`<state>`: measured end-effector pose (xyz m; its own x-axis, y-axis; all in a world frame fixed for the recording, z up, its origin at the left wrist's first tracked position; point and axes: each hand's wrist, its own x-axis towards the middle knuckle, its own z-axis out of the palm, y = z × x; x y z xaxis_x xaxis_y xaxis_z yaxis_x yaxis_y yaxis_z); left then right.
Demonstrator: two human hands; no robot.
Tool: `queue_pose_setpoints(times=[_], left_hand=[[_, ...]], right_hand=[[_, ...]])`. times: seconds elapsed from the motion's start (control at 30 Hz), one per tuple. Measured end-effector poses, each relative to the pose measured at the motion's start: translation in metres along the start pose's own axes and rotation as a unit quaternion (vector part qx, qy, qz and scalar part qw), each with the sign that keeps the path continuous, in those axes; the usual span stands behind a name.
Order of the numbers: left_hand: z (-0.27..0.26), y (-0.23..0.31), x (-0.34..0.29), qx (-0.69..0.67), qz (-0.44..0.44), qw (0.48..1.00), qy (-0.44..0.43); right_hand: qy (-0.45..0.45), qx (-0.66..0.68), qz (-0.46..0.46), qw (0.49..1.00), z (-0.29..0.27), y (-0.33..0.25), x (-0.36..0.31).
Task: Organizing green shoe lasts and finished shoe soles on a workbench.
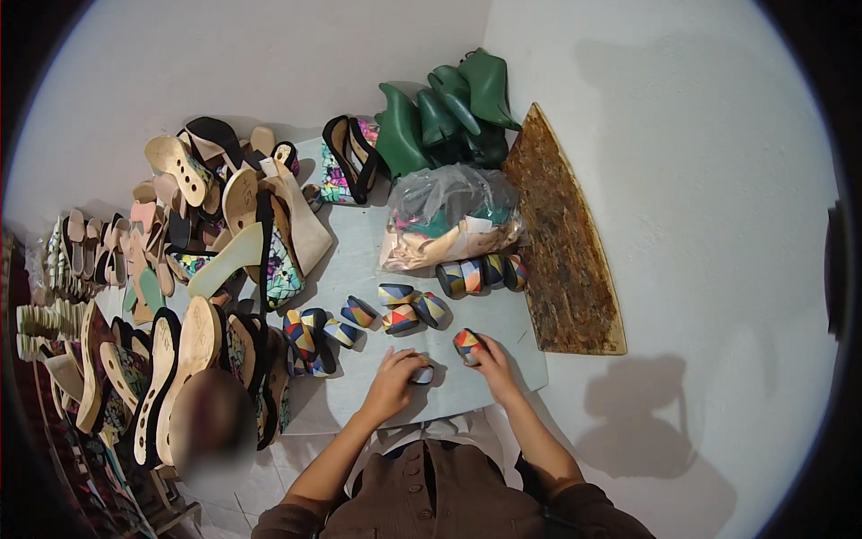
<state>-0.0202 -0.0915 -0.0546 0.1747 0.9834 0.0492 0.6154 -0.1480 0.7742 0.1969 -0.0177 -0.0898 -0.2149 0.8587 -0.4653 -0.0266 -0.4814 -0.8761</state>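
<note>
Head view: left fingers [415,365] grip heel block [423,375]; right hand [490,359] grips patterned heel [467,345].

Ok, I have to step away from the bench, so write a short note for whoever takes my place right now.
Left hand: closed on a small patterned heel block on the grey board.
Right hand: gripping another block at the board's front.
More blocks lie scattered mid-board; a row sits by the plastic bag.
Soles are piled on the left, green shoe forms at the back.
Done and left: cannot tell from this view.
</note>
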Motion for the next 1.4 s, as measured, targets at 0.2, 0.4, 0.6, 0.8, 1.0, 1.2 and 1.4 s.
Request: queue_pose_setpoints(times=[0.2,0.4,0.6,0.8,1.0,1.2,1.4], left_hand=[[0.028,0.003,0.008,0.011,0.060,0.998,0.015],[0.038,-0.003,0.001,-0.099,-0.008,0.992,0.081],[0.043,0.006,0.012,-0.090,0.009,0.996,0.017],[0.066,0.027,0.073,-0.146,0.088,0.985,-0.025],[0.068,0.035,0.147,-0.067,0.154,0.985,-0.025],[0.078,0.040,0.140,0.030,0.137,0.990,0.002],[0.082,0.038,0.142,0.004,0.108,0.994,0.029]], right_hand=[[-0.042,-0.151,-0.087,0.984,0.016,0.018,-0.017],[0.028,-0.237,-0.142,0.961,0.035,0.007,-0.026],[0.051,-0.289,-0.180,0.939,0.021,0.007,-0.024],[0.158,-0.286,-0.244,0.913,-0.028,0.023,-0.011],[0.198,-0.207,-0.220,0.932,-0.032,-0.003,0.002],[0.251,-0.346,-0.294,0.855,-0.015,-0.004,0.002],[0.311,-0.423,-0.281,0.803,-0.018,0.002,-0.003]])
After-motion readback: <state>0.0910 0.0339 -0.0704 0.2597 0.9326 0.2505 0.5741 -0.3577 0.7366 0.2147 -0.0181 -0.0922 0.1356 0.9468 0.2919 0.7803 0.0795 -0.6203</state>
